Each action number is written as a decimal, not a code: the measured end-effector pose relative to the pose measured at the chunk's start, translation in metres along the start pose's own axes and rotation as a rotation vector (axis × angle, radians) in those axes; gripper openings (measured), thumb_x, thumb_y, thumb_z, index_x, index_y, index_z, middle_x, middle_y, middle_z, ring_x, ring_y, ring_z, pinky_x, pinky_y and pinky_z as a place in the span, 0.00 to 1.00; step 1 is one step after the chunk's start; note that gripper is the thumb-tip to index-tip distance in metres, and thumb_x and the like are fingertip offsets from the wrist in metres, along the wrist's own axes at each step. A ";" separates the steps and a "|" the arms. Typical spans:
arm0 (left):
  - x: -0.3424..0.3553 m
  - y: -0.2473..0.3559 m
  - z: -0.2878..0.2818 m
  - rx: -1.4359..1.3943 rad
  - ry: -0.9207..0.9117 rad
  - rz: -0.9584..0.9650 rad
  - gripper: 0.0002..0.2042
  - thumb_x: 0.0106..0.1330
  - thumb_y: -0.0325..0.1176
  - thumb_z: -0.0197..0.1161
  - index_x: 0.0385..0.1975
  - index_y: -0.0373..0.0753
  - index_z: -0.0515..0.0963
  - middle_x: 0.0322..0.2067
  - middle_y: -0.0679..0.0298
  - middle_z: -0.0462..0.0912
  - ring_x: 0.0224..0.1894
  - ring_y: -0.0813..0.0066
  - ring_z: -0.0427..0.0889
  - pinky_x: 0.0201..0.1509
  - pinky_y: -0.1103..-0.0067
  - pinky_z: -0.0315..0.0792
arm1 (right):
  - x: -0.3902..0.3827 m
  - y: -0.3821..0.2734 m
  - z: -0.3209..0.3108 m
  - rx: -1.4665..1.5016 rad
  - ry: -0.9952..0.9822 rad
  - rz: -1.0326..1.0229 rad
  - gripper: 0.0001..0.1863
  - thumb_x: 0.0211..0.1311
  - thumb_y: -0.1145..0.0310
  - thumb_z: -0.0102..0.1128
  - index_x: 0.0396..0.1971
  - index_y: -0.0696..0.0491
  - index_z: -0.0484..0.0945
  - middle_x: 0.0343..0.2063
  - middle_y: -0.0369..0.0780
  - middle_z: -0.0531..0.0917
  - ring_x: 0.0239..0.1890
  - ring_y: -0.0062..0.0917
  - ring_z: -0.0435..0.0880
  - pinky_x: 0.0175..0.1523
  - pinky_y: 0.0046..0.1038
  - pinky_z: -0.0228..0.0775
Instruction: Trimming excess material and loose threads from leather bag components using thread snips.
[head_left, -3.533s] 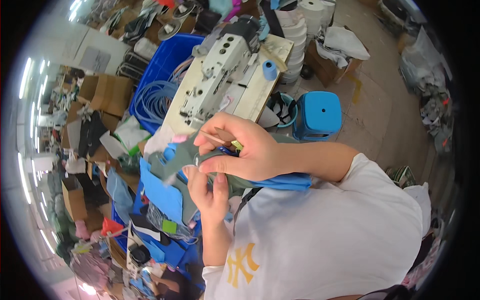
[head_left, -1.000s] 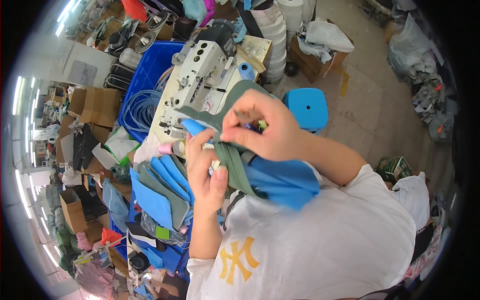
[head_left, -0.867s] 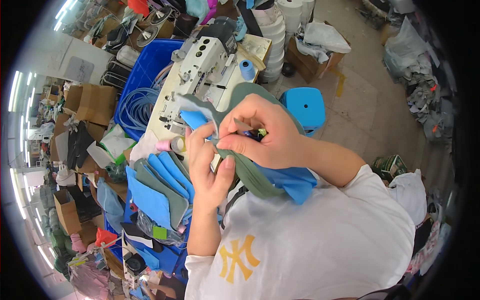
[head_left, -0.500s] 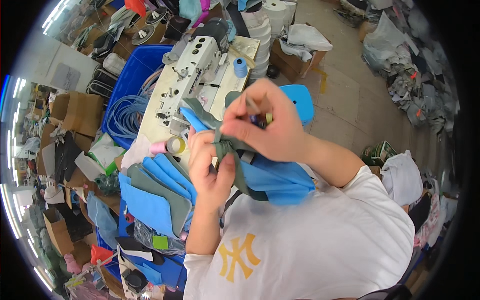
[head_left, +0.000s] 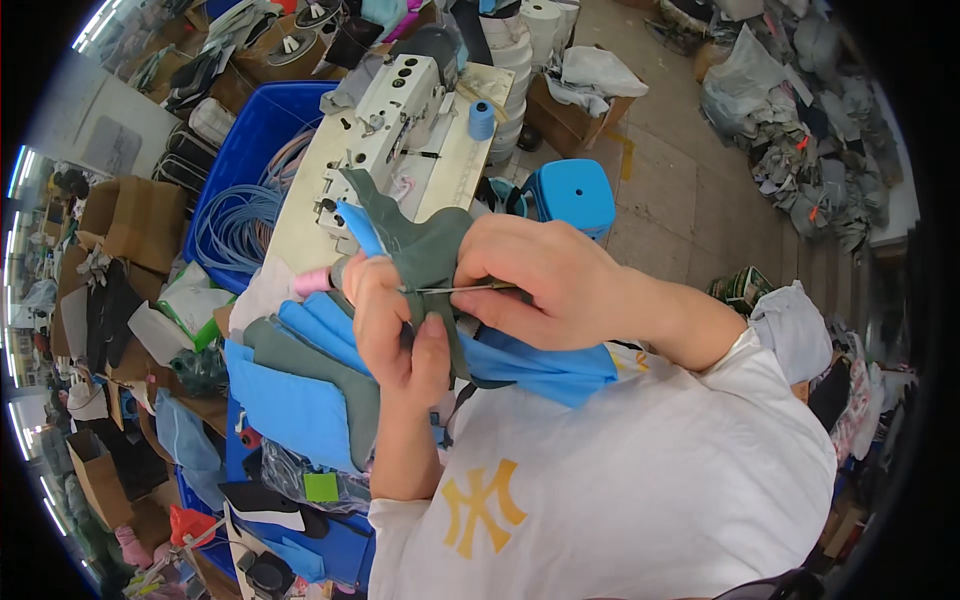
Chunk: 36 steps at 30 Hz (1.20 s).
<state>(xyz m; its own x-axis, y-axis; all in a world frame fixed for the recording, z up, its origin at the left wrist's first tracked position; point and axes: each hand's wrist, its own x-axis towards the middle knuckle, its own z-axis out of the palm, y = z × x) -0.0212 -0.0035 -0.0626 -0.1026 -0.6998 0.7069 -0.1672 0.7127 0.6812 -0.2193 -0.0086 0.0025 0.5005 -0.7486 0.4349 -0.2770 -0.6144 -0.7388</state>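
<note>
My left hand (head_left: 392, 335) pinches a dark green and blue fabric piece (head_left: 425, 245) between thumb and fingers. The green part stands up above the hand, and a blue part (head_left: 560, 365) hangs down to the right against my shirt. In my right hand (head_left: 550, 275) is a thin, pointed metal tool (head_left: 436, 290), closed between thumb and fingers. Its tip points left and lies against the green cloth by my left fingers. My right fingers cover most of its handle, so its exact kind is unclear.
Beyond my hands stands a white sewing machine (head_left: 385, 115) on its table, with a blue thread cone (head_left: 481, 120). Folded blue and green pieces (head_left: 290, 390) lie left, near a pink thread spool (head_left: 312, 281). A blue stool (head_left: 575, 193) stands right; a blue bin (head_left: 235, 150) holds cords.
My right hand has come down and turned, bringing the metal tool level against the cloth. The green fabric is spread more upright above my left hand. The whole view has shifted slightly.
</note>
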 end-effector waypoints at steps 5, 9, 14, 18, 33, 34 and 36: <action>-0.003 0.002 -0.015 -0.001 -0.002 0.016 0.15 0.64 0.42 0.57 0.25 0.36 0.70 0.37 0.57 0.77 0.41 0.66 0.69 0.57 0.66 0.57 | 0.010 -0.007 0.010 0.006 -0.031 -0.047 0.06 0.58 0.76 0.66 0.33 0.55 0.77 0.29 0.39 0.77 0.27 0.31 0.77 0.28 0.29 0.67; -0.005 0.001 -0.025 -0.001 -0.001 0.007 0.15 0.64 0.43 0.57 0.25 0.36 0.70 0.37 0.57 0.77 0.42 0.66 0.69 0.56 0.66 0.58 | 0.017 -0.012 0.014 0.003 -0.083 -0.021 0.06 0.57 0.76 0.67 0.33 0.55 0.78 0.28 0.39 0.77 0.26 0.30 0.77 0.27 0.28 0.67; -0.008 -0.005 -0.024 -0.152 0.036 -0.015 0.11 0.49 0.31 0.59 0.22 0.39 0.62 0.29 0.56 0.70 0.33 0.59 0.64 0.49 0.64 0.57 | 0.022 0.002 0.027 0.087 -0.009 -0.130 0.05 0.58 0.75 0.68 0.31 0.56 0.79 0.27 0.38 0.78 0.26 0.30 0.77 0.28 0.29 0.68; -0.002 -0.005 -0.024 -0.215 0.014 -0.028 0.11 0.50 0.31 0.58 0.22 0.39 0.61 0.28 0.58 0.66 0.33 0.60 0.62 0.48 0.65 0.57 | 0.012 0.015 0.036 0.158 0.041 -0.129 0.05 0.63 0.74 0.65 0.33 0.55 0.77 0.26 0.38 0.78 0.25 0.26 0.76 0.28 0.29 0.67; -0.011 -0.009 -0.013 -0.246 -0.072 -0.054 0.12 0.55 0.36 0.60 0.22 0.38 0.64 0.35 0.55 0.73 0.40 0.57 0.70 0.62 0.57 0.55 | 0.011 0.012 0.018 0.258 -0.018 0.170 0.27 0.56 0.70 0.74 0.55 0.54 0.73 0.44 0.36 0.81 0.45 0.18 0.80 0.43 0.21 0.71; -0.013 -0.009 -0.012 -0.252 -0.079 -0.058 0.12 0.55 0.36 0.60 0.22 0.38 0.64 0.35 0.55 0.73 0.40 0.57 0.70 0.62 0.57 0.55 | 0.008 0.008 0.017 0.208 -0.019 0.209 0.25 0.56 0.72 0.74 0.53 0.55 0.74 0.44 0.36 0.81 0.45 0.18 0.80 0.45 0.22 0.72; -0.017 -0.008 -0.010 -0.300 -0.059 -0.131 0.11 0.54 0.35 0.60 0.22 0.37 0.65 0.38 0.52 0.75 0.41 0.55 0.71 0.64 0.56 0.54 | 0.004 0.007 0.027 0.260 0.032 0.208 0.23 0.56 0.75 0.73 0.51 0.55 0.74 0.42 0.36 0.81 0.44 0.19 0.80 0.45 0.22 0.73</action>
<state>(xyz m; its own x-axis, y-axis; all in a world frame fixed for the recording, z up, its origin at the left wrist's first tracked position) -0.0081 0.0029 -0.0780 -0.1574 -0.7819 0.6032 0.1127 0.5926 0.7976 -0.1968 -0.0094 -0.0150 0.4277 -0.8613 0.2742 -0.1498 -0.3667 -0.9182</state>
